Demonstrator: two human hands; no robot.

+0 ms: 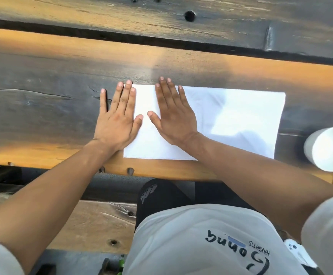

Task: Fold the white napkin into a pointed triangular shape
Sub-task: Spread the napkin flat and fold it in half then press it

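Note:
The white napkin (231, 124) lies flat as a wide rectangle on the dark wooden table (42, 108), close to the near edge. My left hand (118, 118) rests palm down with fingers spread, half on the napkin's left edge and half on the wood. Just to its right, my right hand (173, 118) presses flat on the left part of the napkin. Neither hand grips anything. The thumbs nearly meet over the cloth.
A white paper cup (328, 148) lies on its side at the table's right end, just beyond the napkin. A dark gap (161, 41) separates this plank from another behind it. A wooden bench (94, 221) is below.

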